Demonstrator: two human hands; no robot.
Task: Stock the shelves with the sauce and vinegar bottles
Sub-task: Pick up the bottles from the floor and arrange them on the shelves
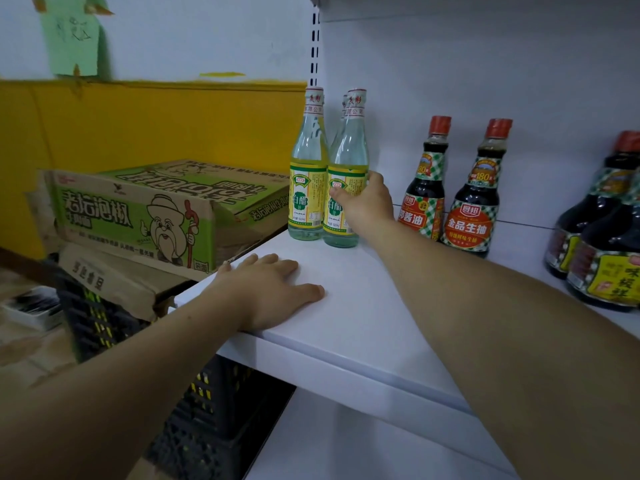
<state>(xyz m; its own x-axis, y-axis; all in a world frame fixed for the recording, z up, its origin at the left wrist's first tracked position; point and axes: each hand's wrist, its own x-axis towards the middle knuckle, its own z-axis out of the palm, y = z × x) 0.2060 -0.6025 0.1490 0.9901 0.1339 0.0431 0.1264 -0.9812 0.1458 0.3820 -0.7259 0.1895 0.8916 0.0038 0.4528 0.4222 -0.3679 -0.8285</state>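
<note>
On the white shelf (363, 327) stand clear vinegar bottles with green-and-yellow labels. My right hand (367, 202) grips the front right vinegar bottle (346, 161) around its label, the bottle upright on the shelf. A second vinegar bottle (308, 168) stands touching it on the left, and a third shows only its neck behind. My left hand (273, 289) rests flat, fingers spread, on the shelf's front left corner. Two small dark soy sauce bottles (474, 202) with red caps stand to the right of my right hand.
Larger dark sauce bottles (602, 237) stand at the shelf's far right. Left of the shelf, a green cardboard box (149, 209) lies on other boxes over a black plastic crate (207, 410). A lower shelf (346, 452) shows beneath. A yellow wall is behind.
</note>
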